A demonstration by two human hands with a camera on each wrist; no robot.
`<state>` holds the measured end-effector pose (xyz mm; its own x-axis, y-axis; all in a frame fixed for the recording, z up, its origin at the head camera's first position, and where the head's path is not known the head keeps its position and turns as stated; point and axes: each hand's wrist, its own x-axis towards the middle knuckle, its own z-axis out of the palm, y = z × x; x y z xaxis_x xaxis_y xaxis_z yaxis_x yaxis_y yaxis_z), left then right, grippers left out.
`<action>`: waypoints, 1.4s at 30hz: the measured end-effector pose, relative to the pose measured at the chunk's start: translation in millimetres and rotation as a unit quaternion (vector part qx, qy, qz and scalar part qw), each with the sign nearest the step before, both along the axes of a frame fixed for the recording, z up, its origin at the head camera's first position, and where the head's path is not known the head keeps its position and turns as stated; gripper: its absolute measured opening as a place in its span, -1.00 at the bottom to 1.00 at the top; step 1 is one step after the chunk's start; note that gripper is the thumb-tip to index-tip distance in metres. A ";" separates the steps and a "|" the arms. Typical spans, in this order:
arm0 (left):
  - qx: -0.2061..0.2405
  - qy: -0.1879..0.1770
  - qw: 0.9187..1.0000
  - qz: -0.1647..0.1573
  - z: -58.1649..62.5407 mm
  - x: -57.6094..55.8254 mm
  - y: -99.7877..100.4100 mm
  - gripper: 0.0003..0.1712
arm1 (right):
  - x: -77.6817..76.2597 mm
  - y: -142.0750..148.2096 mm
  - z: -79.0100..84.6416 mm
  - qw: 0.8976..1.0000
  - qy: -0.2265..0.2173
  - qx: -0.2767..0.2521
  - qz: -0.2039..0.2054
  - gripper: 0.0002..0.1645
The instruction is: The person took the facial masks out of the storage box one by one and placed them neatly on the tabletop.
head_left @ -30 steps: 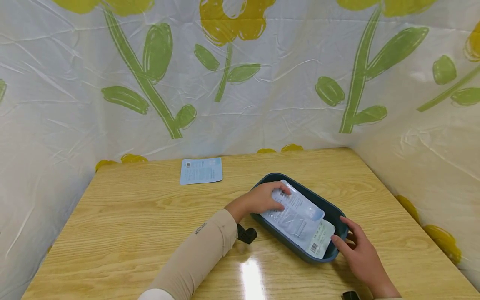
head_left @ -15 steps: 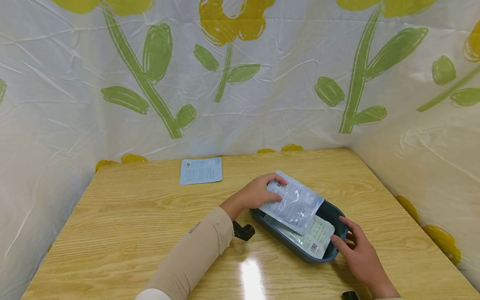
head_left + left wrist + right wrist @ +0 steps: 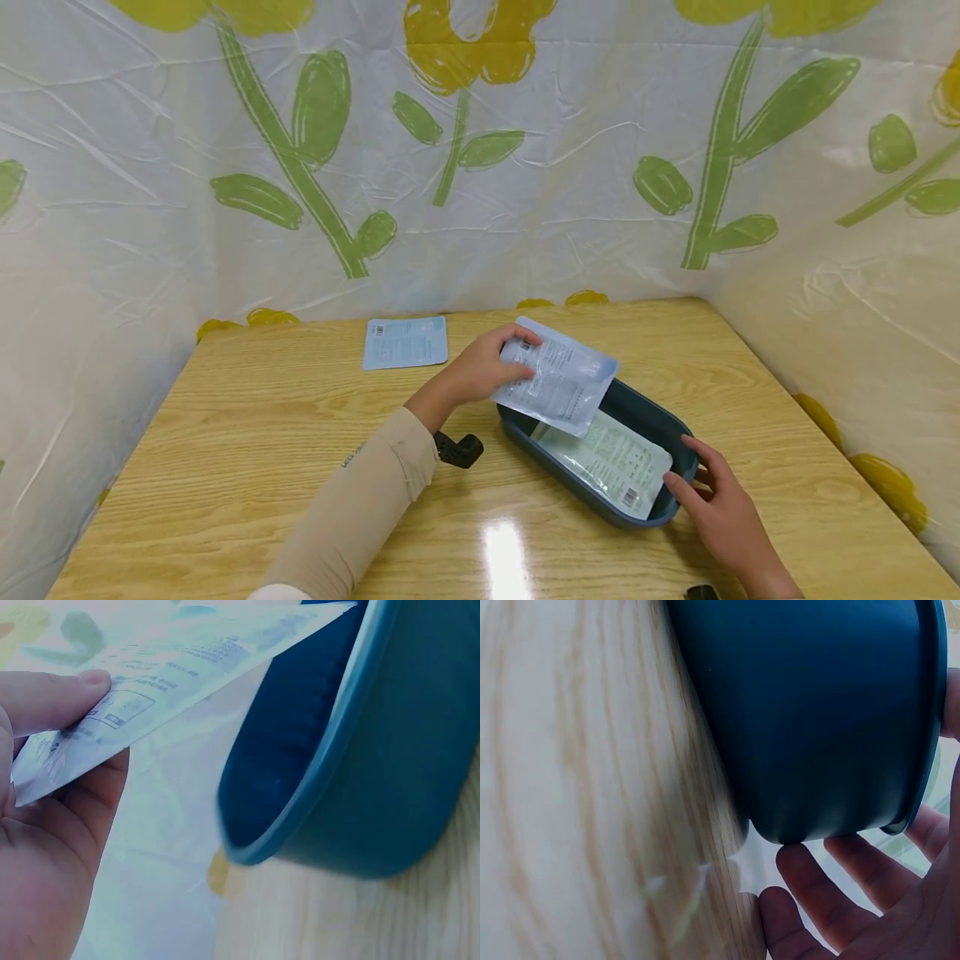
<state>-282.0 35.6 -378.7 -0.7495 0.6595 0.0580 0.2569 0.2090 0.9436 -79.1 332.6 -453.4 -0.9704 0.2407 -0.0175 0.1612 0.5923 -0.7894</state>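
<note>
My left hand (image 3: 480, 367) pinches a pale blue sheet mask packet (image 3: 562, 383) by its left end, thumb on top and fingers beneath. This packet is tilted over the far left end of a dark blue plastic tub (image 3: 561, 476). In the left wrist view, the packet (image 3: 180, 675) slants across towards the tub's rim. A pale green packet (image 3: 615, 462) lies flat inside the tub. My right hand (image 3: 722, 508) holds the tub's near right end, thumb at the rim and fingers against the outer wall (image 3: 810, 712).
Another light blue packet (image 3: 406, 342) lies on the wooden table (image 3: 262, 433) near its back edge. A black device (image 3: 461, 451) sits at my left wrist. Flower-printed sheeting (image 3: 570, 183) stands behind and beside the table.
My left hand has lifted the pale blue packet out of the tub, moving up and left. More of the green packet now shows. My right hand has stayed on the tub.
</note>
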 end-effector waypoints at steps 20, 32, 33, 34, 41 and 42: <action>0.059 0.000 0.994 0.089 6.3 -13.1 -68.7 -0.60 | -2.4 1.3 2.8 1.000 -0.031 0.004 0.003 -0.12; 0.057 0.016 0.985 0.164 -4.5 -20.4 -104.4 -0.58 | -2.3 0.6 2.2 0.999 -0.036 0.001 0.002 -0.11; 0.055 0.018 0.984 0.168 -6.6 -21.4 -108.3 -0.58 | -2.2 0.7 2.3 0.999 -0.036 0.001 0.002 -0.12; 0.051 0.020 0.983 0.174 -8.4 -22.0 -112.2 -0.58 | -2.2 0.8 2.4 0.999 -0.037 0.001 0.002 -0.11; 0.041 -0.002 0.977 0.207 -22.1 -23.0 -138.7 -0.55 | -1.9 1.1 1.9 0.999 -0.035 0.000 0.003 -0.11; 0.044 -0.007 0.976 0.212 -24.3 -23.1 -141.9 -0.55 | -1.9 0.7 2.0 0.999 -0.034 0.000 0.003 -0.11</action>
<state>-305.1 -106.3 -403.0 -0.9550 0.2829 0.0886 0.1524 0.2121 0.9653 -81.0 333.3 -451.4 -0.9683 0.2351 -0.0844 0.2117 0.5934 -0.7765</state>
